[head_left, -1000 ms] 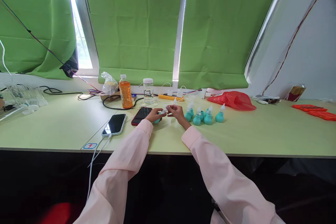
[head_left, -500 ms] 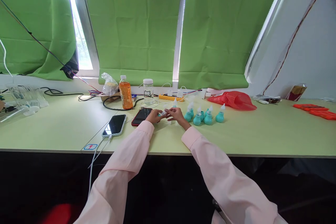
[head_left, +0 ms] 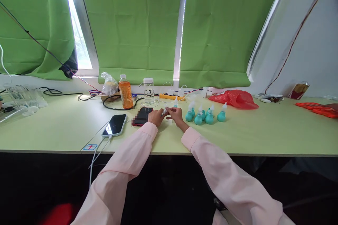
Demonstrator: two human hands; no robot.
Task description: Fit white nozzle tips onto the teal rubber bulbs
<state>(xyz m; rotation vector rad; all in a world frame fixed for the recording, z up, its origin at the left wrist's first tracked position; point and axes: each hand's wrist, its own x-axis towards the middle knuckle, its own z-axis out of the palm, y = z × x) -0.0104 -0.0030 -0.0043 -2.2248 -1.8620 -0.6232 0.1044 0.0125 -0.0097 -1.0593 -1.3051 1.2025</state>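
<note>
My left hand (head_left: 156, 116) is closed around a small bulb nasal aspirator, its body hidden by the fingers. A clear tip (head_left: 164, 111) shows between my two hands. My right hand (head_left: 174, 114) pinches at this tip with thumb and forefinger, the other fingers curled below. To the right of my hands stand several teal bulb nasal aspirators (head_left: 209, 118) with clear pointed tips, mostly upright. Another clear tip (head_left: 175, 102) rises just behind my right hand. By my left hand lies a dark phone with a red edge (head_left: 144, 116).
A white-edged phone (head_left: 114, 125) on a cable lies left. Behind stand an orange drink bottle (head_left: 126, 94), a clear jar (head_left: 149, 91) and a yellow power strip (head_left: 171, 97). A red plastic bag (head_left: 235, 99) lies right. Another person's hand (head_left: 335, 106) touches orange-red items (head_left: 314, 106).
My hands have turned slightly, and the teal seen in my left hand is now covered. At the far right another person's hand has come in over the orange-red items.
</note>
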